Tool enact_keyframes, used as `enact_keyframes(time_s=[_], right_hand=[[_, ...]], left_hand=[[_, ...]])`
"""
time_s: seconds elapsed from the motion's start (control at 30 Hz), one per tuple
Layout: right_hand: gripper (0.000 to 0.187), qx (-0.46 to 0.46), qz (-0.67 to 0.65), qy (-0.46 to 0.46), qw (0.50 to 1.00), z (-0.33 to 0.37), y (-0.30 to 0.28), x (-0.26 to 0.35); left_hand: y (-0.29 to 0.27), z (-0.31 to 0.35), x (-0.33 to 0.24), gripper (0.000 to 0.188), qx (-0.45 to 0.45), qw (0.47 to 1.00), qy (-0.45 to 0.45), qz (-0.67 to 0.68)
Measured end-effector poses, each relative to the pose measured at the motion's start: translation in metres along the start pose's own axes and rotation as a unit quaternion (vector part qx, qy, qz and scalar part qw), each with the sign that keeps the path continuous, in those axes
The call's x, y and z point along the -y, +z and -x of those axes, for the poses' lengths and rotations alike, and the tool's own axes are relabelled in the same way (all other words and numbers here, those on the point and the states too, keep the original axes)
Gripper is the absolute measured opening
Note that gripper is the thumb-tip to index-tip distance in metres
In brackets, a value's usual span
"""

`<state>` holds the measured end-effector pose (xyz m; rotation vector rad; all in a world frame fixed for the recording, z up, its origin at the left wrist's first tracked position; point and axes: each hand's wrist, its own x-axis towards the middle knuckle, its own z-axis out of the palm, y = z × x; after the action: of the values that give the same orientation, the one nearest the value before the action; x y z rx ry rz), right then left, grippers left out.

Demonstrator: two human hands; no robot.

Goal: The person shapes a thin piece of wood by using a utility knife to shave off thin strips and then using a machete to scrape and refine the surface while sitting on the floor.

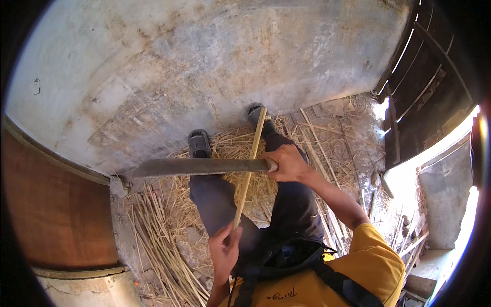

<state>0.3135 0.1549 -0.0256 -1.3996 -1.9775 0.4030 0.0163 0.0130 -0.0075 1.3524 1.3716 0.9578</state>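
My right hand (287,162) grips the handle of a long flat knife (197,167), whose blade points left across my knees. My left hand (224,250) pinches the near end of a thin bamboo stick (249,171). The stick runs away from me, between my legs, toward my right foot. The blade crosses the stick about midway and lies against it. I sit with both legs stretched out, in dark trousers and black sandals (199,144).
Bamboo shavings (232,148) and split strips (158,240) cover the floor around my legs. A stained plaster wall (204,61) rises just past my feet. A brown panel (51,204) stands at left, a slatted wooden door (424,77) at right.
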Motion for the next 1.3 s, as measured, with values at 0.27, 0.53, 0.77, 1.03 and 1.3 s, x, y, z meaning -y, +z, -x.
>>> enact_keyframes(time_s=[0.27,0.53,0.77,1.03,1.3], right_hand=[[0.021,-0.069,-0.017,0.09,0.993,-0.023,-0.014,-0.014],[0.024,0.024,0.073,-0.031,0.997,0.002,0.009,0.02],[0.022,-0.007,0.011,0.075,0.997,-0.03,-0.014,-0.005],[0.024,-0.032,-0.027,0.065,0.997,-0.042,-0.012,-0.024],[0.028,-0.013,-0.027,0.044,0.999,-0.023,-0.019,0.009]], left_hand=[[-0.01,0.016,-0.008,0.025,0.047,0.994,-0.082,0.062],[-0.007,0.007,-0.014,0.023,0.012,0.998,-0.004,-0.062],[-0.009,0.017,-0.003,0.023,-0.006,0.996,0.021,-0.089],[-0.01,0.019,0.001,0.022,0.001,0.994,0.013,-0.104],[-0.013,0.017,0.0,0.023,0.006,0.999,0.013,-0.04]])
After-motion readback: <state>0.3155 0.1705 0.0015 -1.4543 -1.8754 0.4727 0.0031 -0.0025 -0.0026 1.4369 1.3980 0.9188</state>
